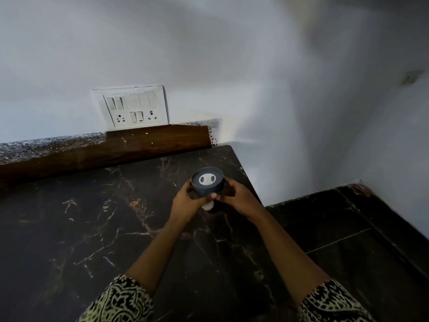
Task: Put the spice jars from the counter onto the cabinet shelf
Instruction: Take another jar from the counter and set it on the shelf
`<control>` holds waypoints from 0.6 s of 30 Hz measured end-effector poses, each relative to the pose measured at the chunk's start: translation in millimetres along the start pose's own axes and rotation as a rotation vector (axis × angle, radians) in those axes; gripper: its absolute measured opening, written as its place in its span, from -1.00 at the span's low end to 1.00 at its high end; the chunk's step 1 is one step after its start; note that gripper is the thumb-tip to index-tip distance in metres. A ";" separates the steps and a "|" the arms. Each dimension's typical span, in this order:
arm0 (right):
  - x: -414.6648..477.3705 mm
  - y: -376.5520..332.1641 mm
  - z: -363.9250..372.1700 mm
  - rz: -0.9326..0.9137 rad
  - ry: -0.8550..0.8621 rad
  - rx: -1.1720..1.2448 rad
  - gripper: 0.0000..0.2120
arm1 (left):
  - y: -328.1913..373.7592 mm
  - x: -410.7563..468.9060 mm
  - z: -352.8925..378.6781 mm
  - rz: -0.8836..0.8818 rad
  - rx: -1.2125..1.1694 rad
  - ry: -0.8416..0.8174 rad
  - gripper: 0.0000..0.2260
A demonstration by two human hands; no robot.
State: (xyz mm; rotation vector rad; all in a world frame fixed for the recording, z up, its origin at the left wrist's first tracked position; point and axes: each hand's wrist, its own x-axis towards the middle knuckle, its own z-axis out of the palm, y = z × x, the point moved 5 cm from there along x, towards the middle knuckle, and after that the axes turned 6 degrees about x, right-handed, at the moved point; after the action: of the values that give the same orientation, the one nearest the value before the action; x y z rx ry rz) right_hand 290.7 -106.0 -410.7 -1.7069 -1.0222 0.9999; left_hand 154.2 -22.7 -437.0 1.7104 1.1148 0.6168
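Note:
A spice jar (207, 182) with a dark grey lid and a white flip tab on top is held above the dark marble counter (92, 228), near its far right corner. My left hand (186, 201) wraps its left side and my right hand (236, 198) grips its right side. A bit of the jar's pale body shows below my fingers. No cabinet shelf is in view.
A white switch and socket panel (134, 108) is on the wall behind the counter, above a wooden backsplash strip (116, 147). The counter ends at its right edge; a dark tiled floor (348, 240) lies lower to the right, against white walls.

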 end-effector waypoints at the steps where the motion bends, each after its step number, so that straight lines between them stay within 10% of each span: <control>1: -3.6 -13.3 -4.0 -0.032 0.015 -0.004 -0.35 | 13.2 0.2 -7.5 0.022 -0.033 0.010 -0.32; 18: -44.7 -171.8 -33.3 -0.479 0.047 0.306 -0.30 | 208.3 -38.6 -92.7 0.311 -0.067 0.002 -0.37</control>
State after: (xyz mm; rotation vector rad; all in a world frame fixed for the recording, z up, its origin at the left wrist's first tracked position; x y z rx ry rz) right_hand 270.1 -109.9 -231.3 -1.1560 -1.1138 0.7511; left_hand 145.6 -39.3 -206.4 1.8397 0.8248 0.8378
